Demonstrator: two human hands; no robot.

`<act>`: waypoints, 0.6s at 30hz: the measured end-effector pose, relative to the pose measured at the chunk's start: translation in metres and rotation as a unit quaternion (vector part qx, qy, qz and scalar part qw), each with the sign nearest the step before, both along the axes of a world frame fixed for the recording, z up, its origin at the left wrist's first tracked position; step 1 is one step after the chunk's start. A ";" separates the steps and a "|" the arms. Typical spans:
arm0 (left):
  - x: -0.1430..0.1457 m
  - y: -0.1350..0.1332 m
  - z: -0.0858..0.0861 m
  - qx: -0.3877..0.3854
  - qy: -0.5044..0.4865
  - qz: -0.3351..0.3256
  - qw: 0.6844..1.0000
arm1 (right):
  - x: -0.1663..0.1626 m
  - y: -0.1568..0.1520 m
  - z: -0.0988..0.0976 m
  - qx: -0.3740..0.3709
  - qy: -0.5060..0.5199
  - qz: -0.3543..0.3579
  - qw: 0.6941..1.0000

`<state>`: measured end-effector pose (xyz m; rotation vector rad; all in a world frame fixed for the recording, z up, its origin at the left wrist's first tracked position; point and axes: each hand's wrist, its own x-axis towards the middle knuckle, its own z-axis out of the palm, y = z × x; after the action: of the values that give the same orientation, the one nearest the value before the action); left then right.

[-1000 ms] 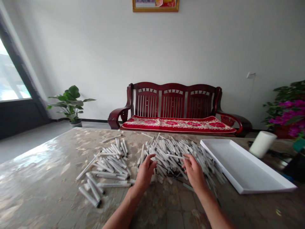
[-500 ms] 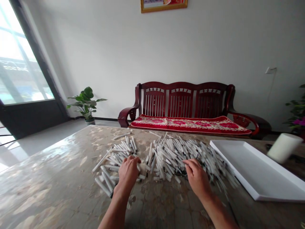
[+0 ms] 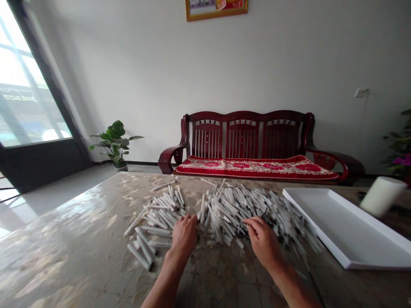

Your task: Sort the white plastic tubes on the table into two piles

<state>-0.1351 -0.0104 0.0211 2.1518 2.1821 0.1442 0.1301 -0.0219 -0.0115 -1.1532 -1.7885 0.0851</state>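
A big heap of white tubes point(image 3: 253, 207) lies on the marbled table point(image 3: 80, 244), with a smaller pile of white tubes point(image 3: 157, 220) to its left. My left hand point(image 3: 183, 234) rests between the two piles, fingers curled down onto the tubes; what it grips is hidden. My right hand point(image 3: 263, 239) sits at the near edge of the big heap, thumb and fingers pinched among the tubes and thin dark pieces there.
A white shallow tray point(image 3: 346, 226) lies at the right, a white cylinder point(image 3: 382, 196) beyond it. Behind the table stand a dark red wooden bench point(image 3: 253, 145) with a red cushion, a potted plant point(image 3: 115, 141) and a large window at the left.
My left hand moved from the big heap to the left pile, then back right to the gap between piles. My right hand stayed at the heap's near edge. The view swung left.
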 end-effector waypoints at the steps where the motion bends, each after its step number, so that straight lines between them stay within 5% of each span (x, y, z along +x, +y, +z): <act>1: 0.002 0.001 -0.001 -0.002 -0.006 -0.008 1.000 | 0.000 0.000 0.000 0.000 0.001 0.000 1.000; 8: 0.012 0.007 -0.009 0.036 -0.048 -0.040 0.997 | -0.003 -0.002 0.000 -0.019 0.005 0.004 1.000; 11: 0.013 0.009 -0.013 0.122 -0.169 -0.056 0.976 | -0.004 -0.003 0.002 -0.033 0.019 0.009 0.999; 13: 0.018 0.010 -0.014 0.189 -0.317 -0.051 0.928 | -0.004 -0.003 0.003 -0.040 0.032 0.009 0.999; 18: 0.040 0.007 -0.011 0.211 -0.665 -0.025 0.716 | -0.010 -0.006 0.003 -0.081 0.083 0.024 0.993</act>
<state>-0.0955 -0.0039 0.0102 1.2830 1.1829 1.6783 0.1204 -0.0277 -0.0085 -1.1816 -1.6862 0.3508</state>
